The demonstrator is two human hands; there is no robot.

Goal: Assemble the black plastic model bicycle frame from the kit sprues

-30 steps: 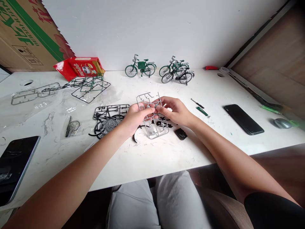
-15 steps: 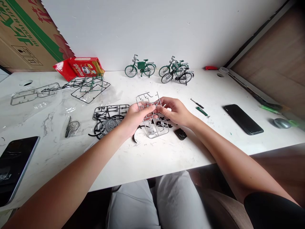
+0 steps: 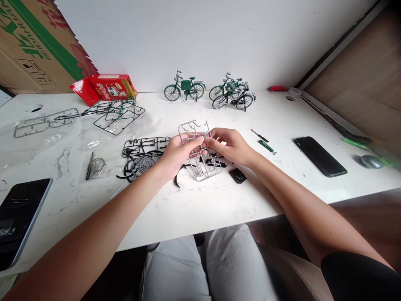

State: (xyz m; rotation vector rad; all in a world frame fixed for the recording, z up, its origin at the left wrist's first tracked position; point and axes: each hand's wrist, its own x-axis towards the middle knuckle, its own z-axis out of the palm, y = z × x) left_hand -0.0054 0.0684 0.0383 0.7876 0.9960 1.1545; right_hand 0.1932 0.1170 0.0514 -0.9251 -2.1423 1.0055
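A grey plastic sprue (image 3: 206,179) of small model-bicycle parts is held tilted above the table. My left hand (image 3: 180,152) pinches it from the left, thumb on top and fingers behind the frame. From the right, my right hand (image 3: 230,146) pinches a small part near the sprue's middle, its thumb close to the left thumb. The fingertips partly hide that piece. Under and beside the sprue lie loose black parts, among them a curved mudguard (image 3: 177,177) and a small black rectangular piece (image 3: 238,176). Black spoked wheels (image 3: 142,165) rest on a black sprue (image 3: 161,142) to the left.
Assembled model bicycles stand at the back, including a green one (image 3: 184,88) and a black one (image 3: 234,100). Green-handled nippers (image 3: 266,146), phones (image 3: 319,156), a red box (image 3: 112,88), leftover sprues (image 3: 119,119) and a clear bag of small parts (image 3: 95,167) surround the hands.
Both hands keep their pinch on the grey sprue. The sprue has shifted very slightly; nothing else has visibly moved.
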